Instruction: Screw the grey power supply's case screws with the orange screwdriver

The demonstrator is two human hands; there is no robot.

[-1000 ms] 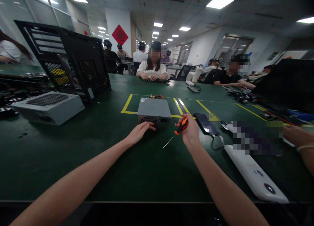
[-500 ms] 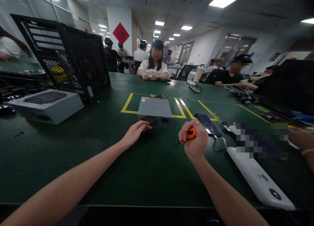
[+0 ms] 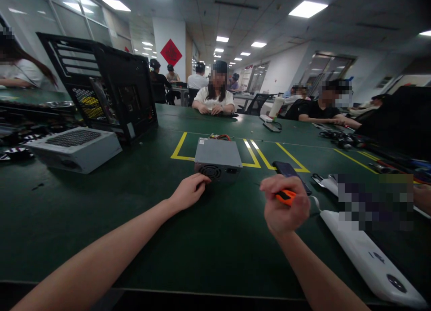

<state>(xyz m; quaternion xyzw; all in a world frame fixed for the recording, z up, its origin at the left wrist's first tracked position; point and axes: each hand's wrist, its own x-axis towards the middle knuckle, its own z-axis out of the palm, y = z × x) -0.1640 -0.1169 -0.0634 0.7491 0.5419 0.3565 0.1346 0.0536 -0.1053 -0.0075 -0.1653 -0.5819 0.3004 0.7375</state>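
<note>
A grey computer power supply (image 3: 218, 153) sits on the green table in front of me, its fan grille and socket facing me and coloured wires behind it. My left hand (image 3: 190, 192) rests at its lower left front, loosely bent fingers touching the fan side and thumb a little apart. My right hand (image 3: 286, 207) is closed around a screwdriver (image 3: 285, 197) with an orange and black handle, raised to the right of the power supply. Most of the screwdriver's shaft is hidden. A dark phone (image 3: 289, 171) lies just behind my right hand.
A black computer case (image 3: 126, 95) and a second power supply (image 3: 76, 149) stand at left. Yellow tape (image 3: 183, 144) marks the table (image 3: 215, 239). A long white device (image 3: 363, 252) lies at right, beside a co-worker's hand (image 3: 422, 198). Another person (image 3: 215, 97) sits opposite.
The view has shifted slightly. My right hand has moved right with the screwdriver, away from the power supply, and turned. My left fingers have bent more against the fan side.
</note>
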